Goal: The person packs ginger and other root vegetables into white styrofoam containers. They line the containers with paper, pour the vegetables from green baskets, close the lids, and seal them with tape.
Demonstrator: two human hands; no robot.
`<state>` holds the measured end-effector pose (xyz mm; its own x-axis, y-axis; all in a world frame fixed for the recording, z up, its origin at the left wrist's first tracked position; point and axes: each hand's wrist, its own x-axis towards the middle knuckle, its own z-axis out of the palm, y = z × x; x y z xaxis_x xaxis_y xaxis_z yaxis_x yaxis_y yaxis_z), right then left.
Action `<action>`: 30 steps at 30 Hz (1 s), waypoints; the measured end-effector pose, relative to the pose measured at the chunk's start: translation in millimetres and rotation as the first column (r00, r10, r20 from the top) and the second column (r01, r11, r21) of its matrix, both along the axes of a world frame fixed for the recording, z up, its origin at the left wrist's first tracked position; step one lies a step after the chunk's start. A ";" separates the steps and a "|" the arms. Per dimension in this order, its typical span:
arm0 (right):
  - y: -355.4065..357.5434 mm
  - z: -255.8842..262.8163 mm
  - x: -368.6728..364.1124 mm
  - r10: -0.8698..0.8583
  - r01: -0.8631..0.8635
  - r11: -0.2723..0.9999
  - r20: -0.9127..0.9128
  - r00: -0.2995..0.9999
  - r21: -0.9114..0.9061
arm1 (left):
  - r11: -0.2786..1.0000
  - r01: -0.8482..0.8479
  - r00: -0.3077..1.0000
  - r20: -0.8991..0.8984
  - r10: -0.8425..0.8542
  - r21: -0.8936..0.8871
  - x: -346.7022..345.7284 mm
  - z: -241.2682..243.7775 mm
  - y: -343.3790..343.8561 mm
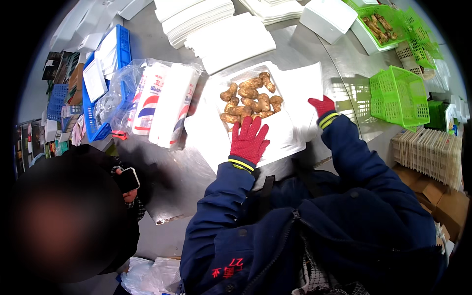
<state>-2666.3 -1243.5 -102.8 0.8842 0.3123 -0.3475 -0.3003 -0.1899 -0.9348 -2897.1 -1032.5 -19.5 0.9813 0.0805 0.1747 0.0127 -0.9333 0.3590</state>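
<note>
Several brown mushrooms [250, 93], thick-stemmed like matsutake, lie in a white foam box [299, 144] lined with white paper. My left hand [249, 140], in a red dotted glove, rests palm down with fingers spread on the white sheet [278, 129] at the near part of the box, fingertips by the lowest mushrooms. My right hand [323, 106], gloved the same way, is at the right edge of another white sheet [308, 83] that extends beyond the box; its thumb and fingers are apart. Whether it pinches the sheet cannot be told.
Wrapped paper rolls [173, 105] and a blue crate [88, 110] stand left. Stacks of white sheets [232, 40] and a white foam box [328, 20] lie beyond. Green baskets [400, 97] are right, one holding mushrooms [379, 27]. A person holding a phone [127, 180] stands at the left.
</note>
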 end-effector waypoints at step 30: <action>183.2 94.1 -158.4 0.858 -0.297 0.492 0.513 0.009 -0.818 | -0.308 -0.296 0.718 -0.424 0.553 -0.904 -138.5 25.3 90.3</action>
<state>-2824.7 -1060.3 -8.8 0.2467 0.9631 0.1077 0.9464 -0.2154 -0.2408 -3035.7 -942.2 5.8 0.5702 0.6526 -0.4989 0.0596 0.5729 0.8175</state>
